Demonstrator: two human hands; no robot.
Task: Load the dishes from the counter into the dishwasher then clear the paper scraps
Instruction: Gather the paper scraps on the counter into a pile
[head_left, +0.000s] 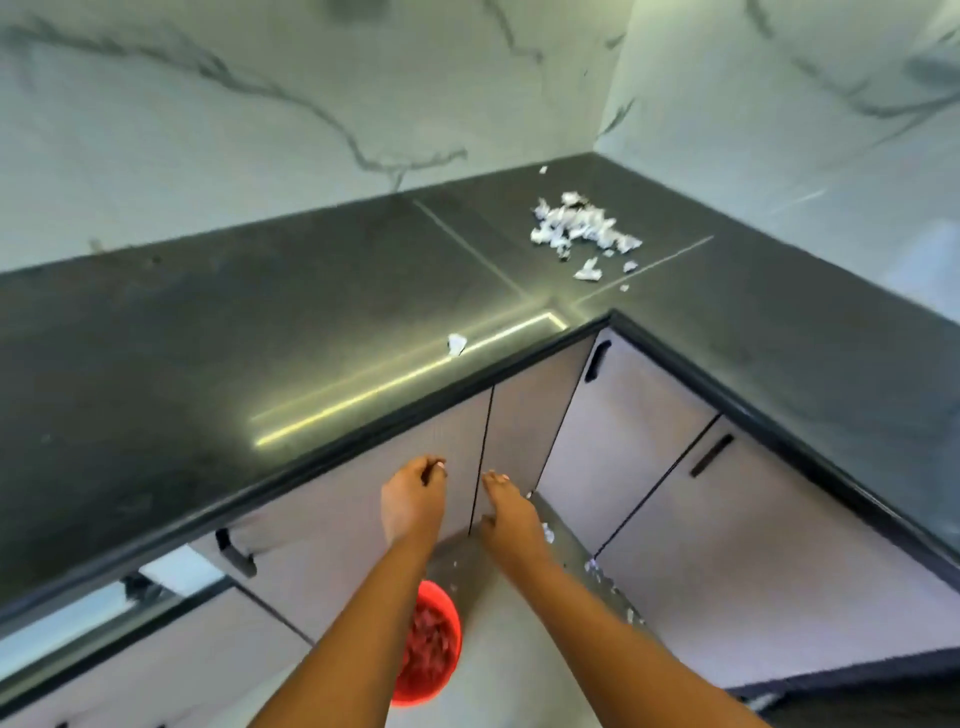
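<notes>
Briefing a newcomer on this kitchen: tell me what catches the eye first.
The white pile of scraps in the far corner of the dark counter stands out most, with one stray scrap near its front edge. Below, a red bucket sits on the floor, partly hidden by an arm.

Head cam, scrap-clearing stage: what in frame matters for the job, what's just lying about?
Job: paper scrap pile in the corner of the black counter; lone scrap near its front edge; floor scraps below the cabinet doors; red bin on the floor; left hand, right hand.
Just there: black counter, cabinet doors, door handles, marble wall. No dishes in view.
</notes>
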